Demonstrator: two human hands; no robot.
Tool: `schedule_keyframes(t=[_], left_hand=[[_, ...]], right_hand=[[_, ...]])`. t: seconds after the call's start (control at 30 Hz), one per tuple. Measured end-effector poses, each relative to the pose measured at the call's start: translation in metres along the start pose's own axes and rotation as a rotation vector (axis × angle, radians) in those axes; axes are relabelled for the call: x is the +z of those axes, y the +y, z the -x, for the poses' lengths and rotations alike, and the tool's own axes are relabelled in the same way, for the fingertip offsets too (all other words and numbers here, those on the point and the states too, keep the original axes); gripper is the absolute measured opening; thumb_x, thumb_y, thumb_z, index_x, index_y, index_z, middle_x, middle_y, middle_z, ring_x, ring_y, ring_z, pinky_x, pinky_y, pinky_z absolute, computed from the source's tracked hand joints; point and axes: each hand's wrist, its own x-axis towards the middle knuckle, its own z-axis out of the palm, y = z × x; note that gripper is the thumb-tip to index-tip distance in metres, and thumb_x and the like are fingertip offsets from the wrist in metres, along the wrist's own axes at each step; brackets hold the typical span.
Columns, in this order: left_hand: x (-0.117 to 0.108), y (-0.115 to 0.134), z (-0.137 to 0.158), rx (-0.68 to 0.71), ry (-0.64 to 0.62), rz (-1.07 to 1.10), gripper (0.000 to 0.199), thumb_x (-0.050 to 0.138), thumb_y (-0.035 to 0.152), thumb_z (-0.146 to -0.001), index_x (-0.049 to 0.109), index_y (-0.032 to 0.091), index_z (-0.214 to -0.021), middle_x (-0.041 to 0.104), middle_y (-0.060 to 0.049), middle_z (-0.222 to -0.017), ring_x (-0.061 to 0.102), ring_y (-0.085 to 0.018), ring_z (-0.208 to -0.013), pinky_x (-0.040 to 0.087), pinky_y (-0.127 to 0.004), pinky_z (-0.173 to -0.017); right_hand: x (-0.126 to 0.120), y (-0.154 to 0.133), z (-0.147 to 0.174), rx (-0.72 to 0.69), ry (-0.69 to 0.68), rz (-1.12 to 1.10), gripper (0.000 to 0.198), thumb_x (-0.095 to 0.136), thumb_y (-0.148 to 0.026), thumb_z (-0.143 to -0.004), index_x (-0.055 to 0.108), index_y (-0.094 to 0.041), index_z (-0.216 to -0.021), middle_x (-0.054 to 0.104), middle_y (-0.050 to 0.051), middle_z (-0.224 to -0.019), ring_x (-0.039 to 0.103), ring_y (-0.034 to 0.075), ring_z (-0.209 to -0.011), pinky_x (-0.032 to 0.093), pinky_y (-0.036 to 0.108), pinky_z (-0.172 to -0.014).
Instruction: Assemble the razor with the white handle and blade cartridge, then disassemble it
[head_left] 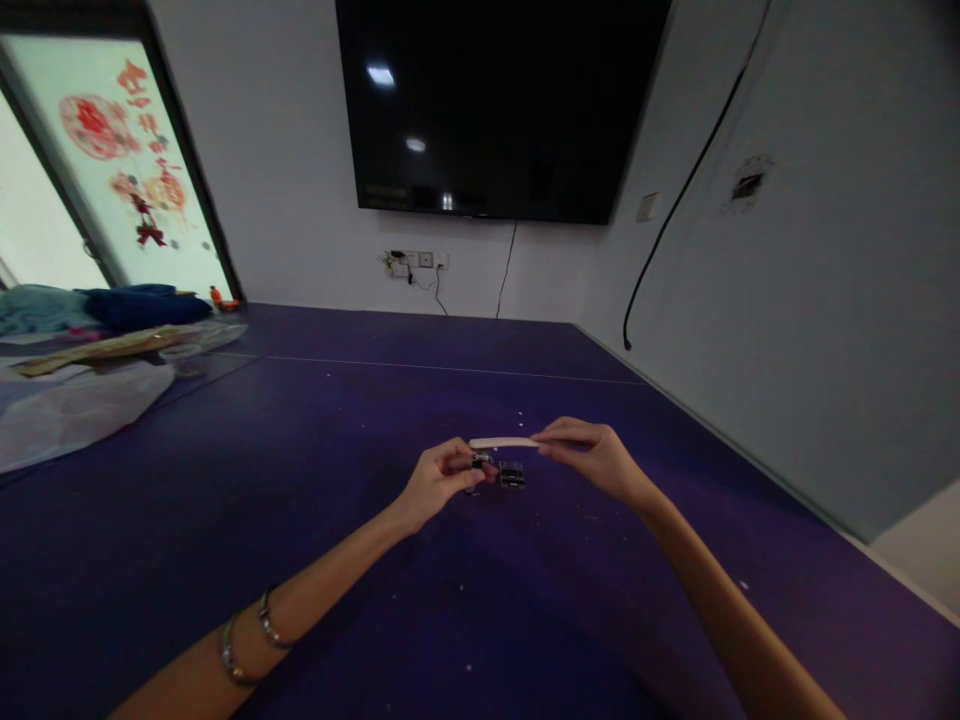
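Strip of pale cream material, slim and slightly bowed [501, 442], hangs in the air before you, roughly level between your two hands. Your right hand [598, 460] has its grip clamped on the strip's right end, thumb and fingertips together around it. The strip's other end reaches your left hand [437, 482]; you cannot tell whether those fingers touch it. That hand's grip is closed on a small black-and-silver piece [481, 460], partly hidden by your thumb and fingers. Just right of it, between your hands, sits a small black square piece with light edges [511, 474]. Beneath spreads a broad deep-purple surface [420, 610], dotted with tiny white specks. Two metal bangles [232, 655] circle your left forearm. Well off to your left lie a whitish see-through plastic sheet [82, 410] and a dark blue heap of cloth [150, 308]. Ahead, a large black flat television [502, 110] hangs on the pale wall [285, 200].
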Motion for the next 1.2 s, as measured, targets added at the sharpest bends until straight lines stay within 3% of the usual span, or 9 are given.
schedule_keyframes(t=[0.97, 1.1, 1.2], left_hand=[[0.005, -0.006, 0.001, -0.036, 0.034, 0.144, 0.023, 0.068, 0.021, -0.072, 0.052, 0.013, -0.085, 0.069, -0.011, -0.086, 0.066, -0.021, -0.079, 0.049, -0.034, -0.073], [0.006, -0.003, 0.001, -0.033, 0.051, 0.109, 0.023, 0.066, 0.024, -0.073, 0.051, 0.013, -0.086, 0.069, -0.012, -0.086, 0.065, -0.019, -0.072, 0.05, -0.032, -0.065], [0.006, -0.003, 0.0, -0.02, 0.112, 0.041, 0.021, 0.063, 0.026, -0.075, 0.049, 0.014, -0.084, 0.069, -0.011, -0.084, 0.061, -0.014, -0.059, 0.046, -0.026, -0.054]], right_hand=[[0.006, 0.019, 0.001, 0.049, 0.036, -0.143, 0.017, 0.067, -0.032, -0.07, 0.072, -0.022, -0.083, 0.068, 0.006, -0.087, 0.061, 0.017, -0.081, 0.048, 0.03, -0.072], [0.007, 0.034, 0.001, 0.17, 0.126, -0.192, 0.02, 0.069, -0.033, -0.066, 0.073, -0.022, -0.081, 0.068, 0.005, -0.085, 0.061, 0.018, -0.079, 0.046, 0.031, -0.072], [0.015, 0.042, 0.001, 0.307, 0.295, -0.313, 0.029, 0.072, -0.034, -0.063, 0.071, -0.021, -0.089, 0.068, 0.003, -0.08, 0.059, 0.014, -0.069, 0.046, 0.029, -0.068]])
